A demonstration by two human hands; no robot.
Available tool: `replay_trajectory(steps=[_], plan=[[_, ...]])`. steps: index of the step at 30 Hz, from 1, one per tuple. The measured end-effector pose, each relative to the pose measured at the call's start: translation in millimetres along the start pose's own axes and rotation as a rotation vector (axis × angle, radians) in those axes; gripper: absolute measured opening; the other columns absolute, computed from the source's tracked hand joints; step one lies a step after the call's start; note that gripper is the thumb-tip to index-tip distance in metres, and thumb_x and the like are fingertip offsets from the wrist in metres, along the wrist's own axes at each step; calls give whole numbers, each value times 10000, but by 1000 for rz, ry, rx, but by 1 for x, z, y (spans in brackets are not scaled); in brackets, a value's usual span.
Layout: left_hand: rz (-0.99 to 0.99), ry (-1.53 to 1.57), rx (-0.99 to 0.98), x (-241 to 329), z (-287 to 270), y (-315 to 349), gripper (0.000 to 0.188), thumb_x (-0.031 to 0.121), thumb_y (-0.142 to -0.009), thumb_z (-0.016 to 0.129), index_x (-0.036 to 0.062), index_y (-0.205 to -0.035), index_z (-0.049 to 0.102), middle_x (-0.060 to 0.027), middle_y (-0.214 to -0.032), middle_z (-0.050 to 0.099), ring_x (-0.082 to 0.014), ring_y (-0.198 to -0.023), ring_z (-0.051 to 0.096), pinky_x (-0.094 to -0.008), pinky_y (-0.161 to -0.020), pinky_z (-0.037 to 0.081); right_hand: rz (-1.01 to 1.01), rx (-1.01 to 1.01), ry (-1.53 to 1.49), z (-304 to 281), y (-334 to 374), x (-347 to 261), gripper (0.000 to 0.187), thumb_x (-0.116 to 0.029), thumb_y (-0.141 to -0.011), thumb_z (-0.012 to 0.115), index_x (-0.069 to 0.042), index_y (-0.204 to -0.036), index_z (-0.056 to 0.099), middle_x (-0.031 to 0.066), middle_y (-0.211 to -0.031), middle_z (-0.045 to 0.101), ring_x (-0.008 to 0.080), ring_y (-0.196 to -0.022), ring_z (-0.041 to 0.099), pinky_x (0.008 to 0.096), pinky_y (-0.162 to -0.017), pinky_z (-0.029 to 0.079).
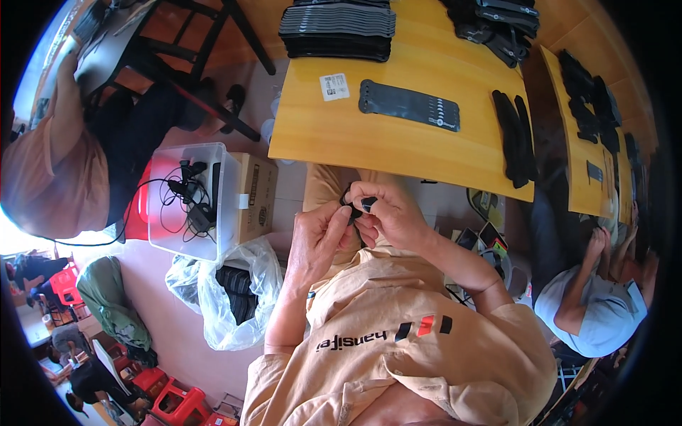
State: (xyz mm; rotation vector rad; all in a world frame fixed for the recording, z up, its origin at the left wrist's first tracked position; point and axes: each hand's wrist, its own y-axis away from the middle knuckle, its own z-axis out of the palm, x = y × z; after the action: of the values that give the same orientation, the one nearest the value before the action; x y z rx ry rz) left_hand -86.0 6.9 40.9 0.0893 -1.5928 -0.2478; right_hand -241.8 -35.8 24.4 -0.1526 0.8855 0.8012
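A small black piece [367, 204] is held in front of the lap, just short of the near edge of the yellow table [320, 135]. It is gripped at the fingertips by both the left hand [322, 233] and the right hand [395, 211], with the fingers of each closed on it. A dark curve is shown above the left thumb and a blunt end at the right fingers; the rest is covered by the fingers, so neither its long axis nor its pointing can be told.

On the table, a dark grey flat sleeve [405, 104] is laid lengthwise from left to right, its right end tilted toward the lap. A white label [334, 86] is placed to its left, and two black strips [506, 135] are laid front to back at its right. Farther off, a stack of grey sleeves [337, 25] is seen. At floor level, a clear plastic bin [229, 213] is set beside a cardboard carton [257, 195].
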Motion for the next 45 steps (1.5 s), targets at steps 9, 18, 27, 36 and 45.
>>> replay_trajectory(steps=[9,18,27,36,45], plan=[[-72,68,52,6,13,2,319,140,-922,488,-9,-639,502,0,-526,464,-42,-475,415,-211,-429,336,-555,212,939,5,3,4,157,-61,-830,564,22,-719,490,136,-598,441,254,-513,460,323,-480,361],[-433,192,-172,10,-41,49,355,180,-891,495,51,-566,435,19,-476,427,-55,-411,394,-210,-387,308,-219,372,750,-17,54,-1,209,-160,-917,461,-19,-775,522,-29,-491,420,47,-416,455,196,-368,340],[-598,516,-61,-17,-150,122,287,221,-857,562,116,-634,416,61,-510,315,-30,-354,278,-187,-297,205,197,736,474,-113,133,17,191,-106,-890,449,-9,-827,601,-29,-478,422,65,-337,389,212,-318,330],[-208,205,743,35,-211,114,297,303,-899,499,133,-677,397,65,-516,276,-35,-384,243,-203,-320,187,259,737,1055,-126,140,0,152,-101,-872,494,7,-873,601,101,-555,518,205,-398,536,292,-355,410],[-17,418,539,-27,-66,-19,315,309,-937,462,70,-733,479,3,-581,420,-106,-516,421,-248,-475,379,-29,367,1712,-87,108,-34,191,-162,-805,634,-13,-718,552,162,-696,587,373,-608,545,410,-509,427]])
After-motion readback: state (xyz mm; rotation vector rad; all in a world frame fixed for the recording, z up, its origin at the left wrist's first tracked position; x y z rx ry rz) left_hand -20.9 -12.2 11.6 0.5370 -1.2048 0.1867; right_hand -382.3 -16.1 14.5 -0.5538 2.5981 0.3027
